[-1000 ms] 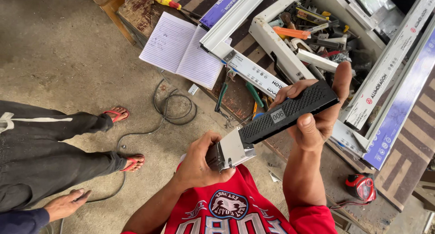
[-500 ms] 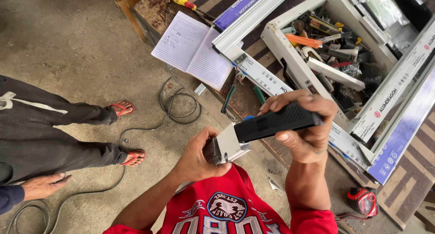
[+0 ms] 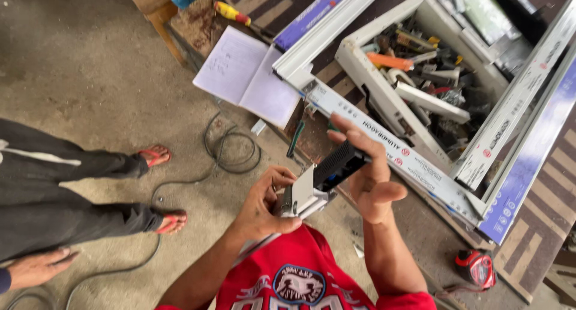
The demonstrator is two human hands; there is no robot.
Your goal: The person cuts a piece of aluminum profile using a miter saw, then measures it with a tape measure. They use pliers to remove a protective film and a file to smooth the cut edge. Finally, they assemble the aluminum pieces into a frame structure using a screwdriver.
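Observation:
My left hand point(image 3: 259, 207) grips the end of a short white plastic frame profile point(image 3: 300, 197), held in front of my red shirt. My right hand point(image 3: 367, 179) holds a black ribbed strip point(image 3: 339, 163) against its palm, fingers partly spread. The lower end of the strip sits inside the open end of the white profile. Only a short length of the black strip shows above the profile. Both hands hang over the edge of a dark workbench point(image 3: 543, 226).
On the bench lie an open notebook point(image 3: 249, 76), a white window frame point(image 3: 384, 133) around a heap of tools point(image 3: 429, 64), and a yellow-red screwdriver point(image 3: 231, 11). A red tape measure point(image 3: 477, 268) and coiled cable point(image 3: 231, 151) lie below. Another person's sandalled feet point(image 3: 171, 221) and hand point(image 3: 39, 268) are left.
The black strip has gone further into the white profile, so less of it shows. My right hand has moved down toward my left hand and its fingers have spread.

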